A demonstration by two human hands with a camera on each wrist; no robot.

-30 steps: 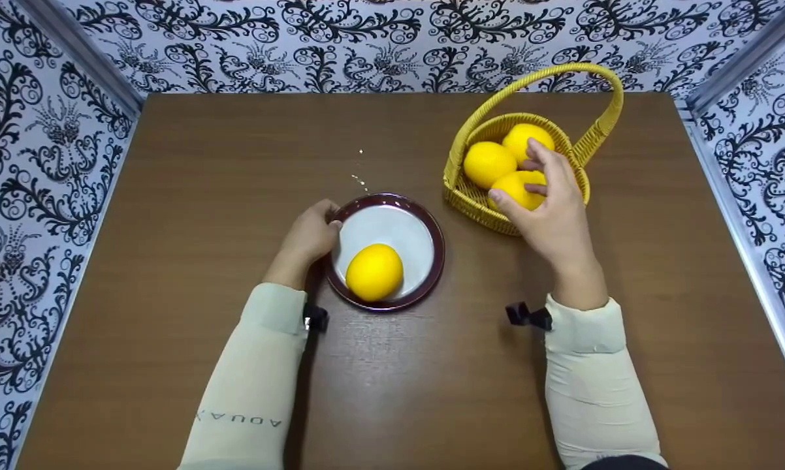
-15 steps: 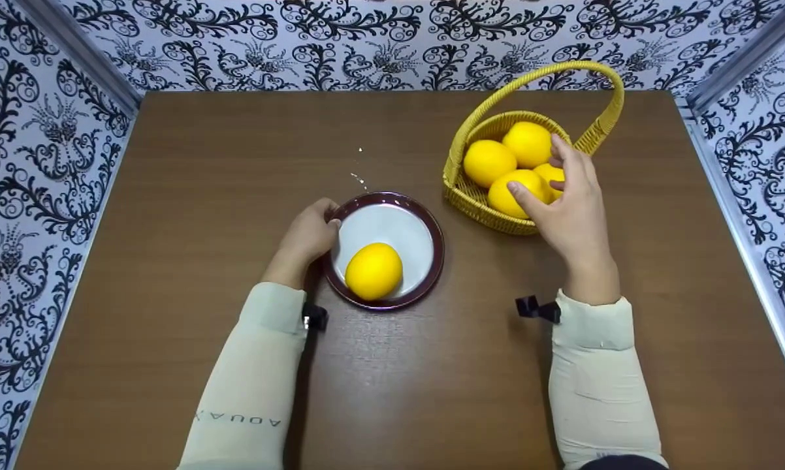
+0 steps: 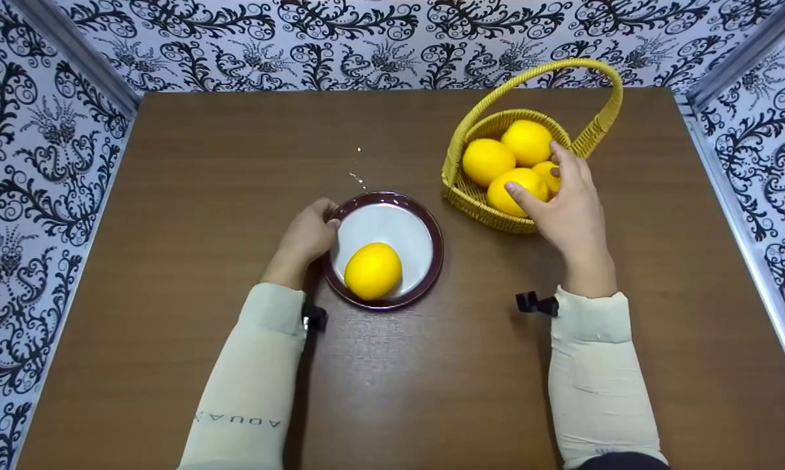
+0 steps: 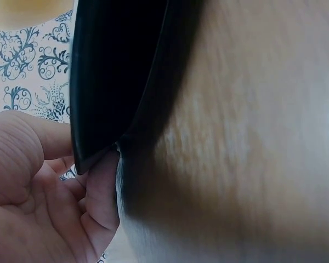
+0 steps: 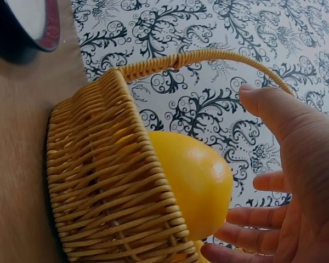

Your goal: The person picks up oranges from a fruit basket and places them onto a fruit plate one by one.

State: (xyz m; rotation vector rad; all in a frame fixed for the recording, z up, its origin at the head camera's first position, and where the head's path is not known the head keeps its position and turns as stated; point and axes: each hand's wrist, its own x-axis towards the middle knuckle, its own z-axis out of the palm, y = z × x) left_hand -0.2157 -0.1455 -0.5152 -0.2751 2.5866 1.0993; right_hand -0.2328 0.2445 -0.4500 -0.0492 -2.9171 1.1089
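My left hand (image 3: 309, 234) pinches the left rim of a white plate (image 3: 392, 225) with a dark red-brown border. In the left wrist view the thumb lies on one side of the plate's dark edge (image 4: 115, 71) and a finger on the other. One yellow lemon (image 3: 373, 271) lies on the plate, toward its near side. My right hand (image 3: 572, 205) is over the near right side of a yellow wicker basket (image 3: 490, 212), thumb and fingers spread apart. Several lemons (image 3: 489, 162) fill the basket. In the right wrist view the fingers are beside a lemon (image 5: 194, 181), with nothing gripped.
The basket's tall arched handle (image 3: 543, 68) rises at its back right. A few small pale specks (image 3: 358, 178) lie on the brown wooden table (image 3: 236, 156) beyond the plate. Patterned black-and-white panels (image 3: 392, 49) enclose the table at the back and sides.
My right hand has shifted to the right over the basket, uncovering a lemon at its right side, then hardly moved. The left hand and plate have stayed in place.
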